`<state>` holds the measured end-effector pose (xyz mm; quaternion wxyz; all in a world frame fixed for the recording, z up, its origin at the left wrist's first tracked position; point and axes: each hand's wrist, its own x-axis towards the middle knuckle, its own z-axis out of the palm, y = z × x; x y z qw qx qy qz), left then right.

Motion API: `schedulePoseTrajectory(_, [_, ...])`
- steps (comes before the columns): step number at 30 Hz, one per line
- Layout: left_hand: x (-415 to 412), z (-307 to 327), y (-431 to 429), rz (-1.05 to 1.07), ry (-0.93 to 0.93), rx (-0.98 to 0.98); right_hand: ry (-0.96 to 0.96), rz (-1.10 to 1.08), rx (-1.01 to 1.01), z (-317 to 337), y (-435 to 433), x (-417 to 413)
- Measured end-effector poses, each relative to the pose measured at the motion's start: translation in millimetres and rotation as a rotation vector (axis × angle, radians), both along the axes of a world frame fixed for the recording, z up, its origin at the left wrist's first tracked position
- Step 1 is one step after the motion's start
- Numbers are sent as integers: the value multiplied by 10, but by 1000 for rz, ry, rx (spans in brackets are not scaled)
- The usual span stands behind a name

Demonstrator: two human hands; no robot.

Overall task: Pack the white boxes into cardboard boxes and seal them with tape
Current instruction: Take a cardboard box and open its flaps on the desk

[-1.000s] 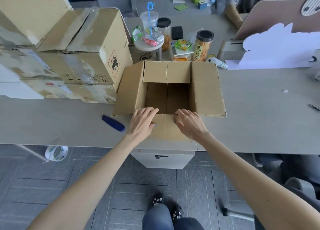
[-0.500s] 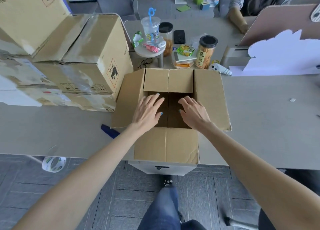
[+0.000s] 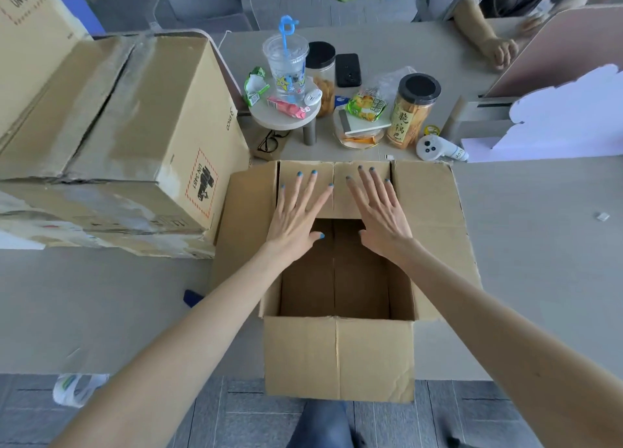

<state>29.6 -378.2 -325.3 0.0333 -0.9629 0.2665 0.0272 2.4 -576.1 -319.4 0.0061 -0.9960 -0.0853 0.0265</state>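
Before us the open cardboard box (image 3: 338, 356) sits on the table (image 3: 539, 262), its near side hanging past the table's front edge. Our left hand (image 3: 296, 218) and right hand (image 3: 381, 216) lie side by side, fingers on its far flap (image 3: 333, 191). Left of the box stand larger cartons (image 3: 135, 127). Behind it are a cup (image 3: 286, 66), jars (image 3: 413, 110) and snack packets (image 3: 365, 107). On the floor at our left is a tape roll (image 3: 79, 388).

Pale grey desk (image 3: 539, 262) set on grey tiled floor (image 3: 242, 414); pinkish partition (image 3: 556, 42) standing at far right; soft, even lighting throughout.
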Motion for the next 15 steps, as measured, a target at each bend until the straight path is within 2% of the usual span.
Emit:
schedulePoseTrajectory(6, [218, -73, 55, -44, 15, -115, -61, -14, 112, -45, -27, 91])
schedulePoseTrajectory(15, [184, 343, 148, -193, -216, -383, -526, 122, 227, 209, -253, -69])
